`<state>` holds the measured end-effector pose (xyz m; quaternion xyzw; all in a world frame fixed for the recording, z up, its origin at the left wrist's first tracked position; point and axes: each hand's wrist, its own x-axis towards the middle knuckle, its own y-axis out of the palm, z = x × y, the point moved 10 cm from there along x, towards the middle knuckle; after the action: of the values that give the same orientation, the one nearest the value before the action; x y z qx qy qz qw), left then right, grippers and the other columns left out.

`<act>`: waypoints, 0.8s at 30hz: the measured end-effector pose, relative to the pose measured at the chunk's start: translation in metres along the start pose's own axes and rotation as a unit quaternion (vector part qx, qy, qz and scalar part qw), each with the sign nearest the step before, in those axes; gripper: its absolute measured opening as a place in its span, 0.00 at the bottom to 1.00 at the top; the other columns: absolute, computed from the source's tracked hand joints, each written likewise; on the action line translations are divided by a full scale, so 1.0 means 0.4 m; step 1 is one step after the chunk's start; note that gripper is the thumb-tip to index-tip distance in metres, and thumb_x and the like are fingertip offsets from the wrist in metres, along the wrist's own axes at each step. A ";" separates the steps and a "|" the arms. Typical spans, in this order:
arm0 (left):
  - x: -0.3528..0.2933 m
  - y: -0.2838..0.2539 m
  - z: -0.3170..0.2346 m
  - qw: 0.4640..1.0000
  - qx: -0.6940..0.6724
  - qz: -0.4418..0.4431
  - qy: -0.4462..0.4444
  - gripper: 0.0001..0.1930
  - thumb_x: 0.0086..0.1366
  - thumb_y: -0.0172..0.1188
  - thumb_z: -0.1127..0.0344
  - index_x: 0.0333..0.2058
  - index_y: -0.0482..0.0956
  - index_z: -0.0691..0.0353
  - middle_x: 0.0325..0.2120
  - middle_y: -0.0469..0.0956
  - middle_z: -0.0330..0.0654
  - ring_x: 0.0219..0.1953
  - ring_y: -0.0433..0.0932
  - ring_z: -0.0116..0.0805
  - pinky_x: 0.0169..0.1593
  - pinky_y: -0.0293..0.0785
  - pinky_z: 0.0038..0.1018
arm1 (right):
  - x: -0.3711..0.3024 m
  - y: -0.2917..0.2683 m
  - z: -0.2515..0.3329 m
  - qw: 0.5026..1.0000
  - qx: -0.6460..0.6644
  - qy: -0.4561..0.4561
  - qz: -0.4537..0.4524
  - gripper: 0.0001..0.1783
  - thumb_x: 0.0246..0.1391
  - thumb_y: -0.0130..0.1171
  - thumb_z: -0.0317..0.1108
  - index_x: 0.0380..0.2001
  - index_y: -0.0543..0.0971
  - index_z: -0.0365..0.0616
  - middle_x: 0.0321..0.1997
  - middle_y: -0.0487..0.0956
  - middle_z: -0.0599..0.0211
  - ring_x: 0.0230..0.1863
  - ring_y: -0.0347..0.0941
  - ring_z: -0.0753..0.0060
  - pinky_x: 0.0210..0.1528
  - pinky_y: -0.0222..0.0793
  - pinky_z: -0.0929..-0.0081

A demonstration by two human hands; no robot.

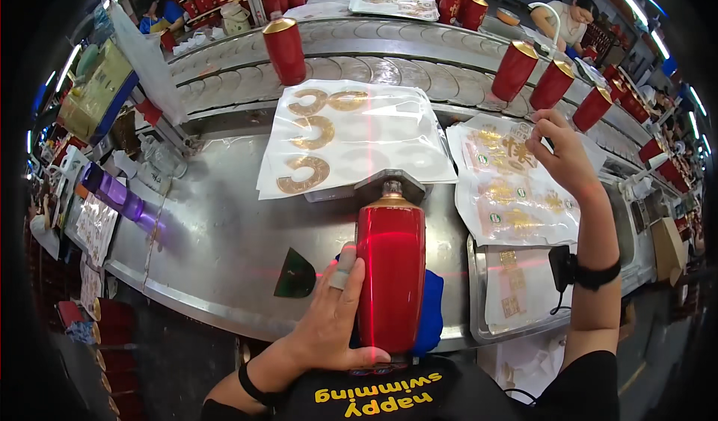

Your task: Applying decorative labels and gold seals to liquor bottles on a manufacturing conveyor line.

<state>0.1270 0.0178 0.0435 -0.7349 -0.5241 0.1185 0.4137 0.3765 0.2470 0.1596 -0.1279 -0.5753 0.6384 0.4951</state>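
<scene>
A glossy red bottle (390, 279) lies in front of me, its neck toward a metal holder with a notch (390, 185). Along its left side rest the fingers of my left hand (333, 309), with the thumb bent round the base; grey covers sit on some fingers. A blue cloth (429, 315) shows beneath the bottle. Thin red light lines cross the bottle. My right hand (561, 152) is raised at the right, fingertips pinched over a sheet of gold decals (508, 185); whatever they hold is too small to make out.
Sheets with gold ring-shaped decals (351, 140) lie beyond the holder. A dark green scraper-like piece (295, 274) is left of my hand. A purple bottle (112, 191) stands farther left. Red bottles (284, 51) line the conveyor (374, 69); a co-worker (572, 25) sits across it.
</scene>
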 end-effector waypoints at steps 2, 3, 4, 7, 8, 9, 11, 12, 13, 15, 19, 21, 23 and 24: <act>-0.006 0.002 -0.005 1.000 0.003 0.002 0.007 0.63 0.50 0.61 0.31 0.66 0.36 0.73 0.64 0.43 0.72 0.67 0.47 0.66 0.67 0.42 0.51 | -0.020 -0.046 0.153 0.996 0.050 -0.069 0.004 0.08 0.51 0.60 0.27 0.26 0.70 0.39 0.43 0.72 0.60 0.45 0.71 0.60 0.47 0.65 0.71; -0.006 0.011 0.020 1.000 -0.028 -0.002 -0.004 0.63 0.50 0.61 0.31 0.66 0.36 0.74 0.64 0.43 0.72 0.67 0.47 0.65 0.67 0.41 0.50 | -0.020 -0.046 0.184 0.997 0.051 -0.064 0.011 0.08 0.51 0.60 0.27 0.26 0.70 0.39 0.43 0.72 0.60 0.45 0.71 0.60 0.47 0.65 0.71; -0.012 0.015 0.034 0.998 -0.057 -0.008 -0.012 0.63 0.51 0.61 0.31 0.66 0.36 0.74 0.64 0.43 0.72 0.68 0.47 0.64 0.67 0.41 0.50 | -0.032 -0.060 0.239 0.993 0.063 -0.099 0.017 0.08 0.51 0.60 0.27 0.26 0.70 0.39 0.44 0.72 0.61 0.45 0.70 0.63 0.48 0.65 0.71; -0.018 0.012 0.073 0.970 -0.234 -0.058 -0.028 0.61 0.53 0.58 0.31 0.66 0.38 0.74 0.66 0.45 0.66 0.69 0.47 0.56 0.68 0.44 0.41 | -0.072 -0.113 0.387 0.976 0.130 -0.167 0.055 0.08 0.52 0.61 0.28 0.26 0.71 0.40 0.44 0.72 0.62 0.45 0.69 0.69 0.50 0.63 0.73; -0.011 -0.005 0.072 0.965 -0.249 -0.080 -0.023 0.60 0.54 0.56 0.30 0.66 0.39 0.73 0.66 0.48 0.63 0.69 0.48 0.52 0.68 0.44 0.38 | -0.085 -0.127 0.414 0.974 0.118 -0.170 0.092 0.07 0.54 0.57 0.28 0.26 0.69 0.42 0.54 0.71 0.55 0.55 0.66 0.68 0.57 0.58 0.71; -0.014 -0.008 0.088 0.952 -0.278 -0.125 -0.036 0.56 0.58 0.54 0.32 0.67 0.39 0.72 0.65 0.51 0.62 0.69 0.50 0.49 0.68 0.45 0.37 | -0.090 -0.137 0.428 0.974 0.121 -0.166 0.096 0.07 0.54 0.57 0.28 0.26 0.69 0.42 0.54 0.71 0.55 0.55 0.66 0.68 0.57 0.58 0.71; -0.008 -0.021 0.101 0.940 -0.306 -0.146 -0.034 0.49 0.64 0.50 0.38 0.67 0.38 0.71 0.65 0.50 0.59 0.68 0.52 0.47 0.68 0.46 0.38 | -0.099 -0.155 0.492 0.953 0.176 -0.224 0.099 0.07 0.55 0.57 0.29 0.26 0.70 0.42 0.53 0.71 0.56 0.54 0.65 0.70 0.54 0.60 0.72; 0.003 -0.026 0.088 0.932 -0.322 -0.163 -0.017 0.44 0.67 0.48 0.42 0.66 0.42 0.70 0.65 0.52 0.56 0.67 0.54 0.45 0.68 0.47 0.38 | -0.108 -0.161 0.495 0.965 0.172 -0.161 0.114 0.07 0.56 0.57 0.30 0.27 0.70 0.41 0.52 0.71 0.58 0.50 0.66 0.74 0.48 0.62 0.77; -0.010 -0.031 0.095 0.934 -0.315 -0.168 -0.035 0.44 0.67 0.48 0.42 0.66 0.42 0.70 0.65 0.52 0.56 0.67 0.54 0.45 0.68 0.47 0.38 | -0.101 -0.108 0.492 0.960 0.189 -0.167 0.121 0.07 0.56 0.57 0.30 0.27 0.70 0.41 0.52 0.71 0.58 0.50 0.66 0.74 0.48 0.62 0.77; -0.002 -0.052 0.061 0.923 -0.334 -0.191 -0.022 0.40 0.68 0.49 0.45 0.66 0.46 0.68 0.65 0.54 0.53 0.67 0.54 0.45 0.68 0.47 0.38 | -0.110 -0.061 0.492 0.949 0.225 -0.208 0.077 0.07 0.57 0.57 0.30 0.28 0.71 0.41 0.50 0.72 0.60 0.45 0.67 0.79 0.42 0.63 0.80; -0.036 -0.074 0.024 0.945 -0.216 -0.245 0.023 0.31 0.68 0.53 0.53 0.62 0.61 0.66 0.63 0.58 0.54 0.65 0.58 0.44 0.66 0.51 0.37 | -0.112 0.139 0.427 0.955 0.251 -0.090 0.128 0.10 0.55 0.61 0.35 0.27 0.72 0.43 0.44 0.73 0.65 0.46 0.67 0.73 0.52 0.61 0.75; -0.019 -0.094 -0.023 0.949 -0.179 -0.255 0.042 0.27 0.64 0.58 0.55 0.59 0.69 0.60 0.63 0.56 0.55 0.64 0.57 0.48 0.65 0.49 0.38 | -0.115 0.206 0.399 0.958 0.254 -0.062 0.114 0.09 0.54 0.62 0.35 0.27 0.74 0.43 0.44 0.74 0.65 0.48 0.69 0.69 0.52 0.63 0.73; -0.001 -0.062 -0.057 0.980 -0.057 -0.187 0.044 0.27 0.60 0.62 0.54 0.57 0.73 0.55 0.64 0.54 0.56 0.64 0.54 0.52 0.66 0.48 0.41 | -0.116 0.225 0.398 0.962 0.254 -0.062 0.080 0.08 0.53 0.63 0.34 0.27 0.75 0.42 0.43 0.74 0.64 0.47 0.70 0.68 0.52 0.64 0.72; 0.002 -0.050 -0.060 0.981 -0.023 -0.189 0.045 0.27 0.56 0.65 0.55 0.56 0.75 0.50 0.64 0.52 0.57 0.63 0.53 0.56 0.65 0.47 0.43 | -0.119 0.232 0.398 0.962 0.254 -0.065 0.079 0.08 0.53 0.63 0.34 0.27 0.75 0.42 0.43 0.74 0.64 0.47 0.70 0.68 0.52 0.64 0.72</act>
<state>0.1286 0.0092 0.0733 -0.6364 -0.6369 -0.0072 0.4351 0.2374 0.1272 0.1090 -0.0008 -0.4131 0.8077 0.4207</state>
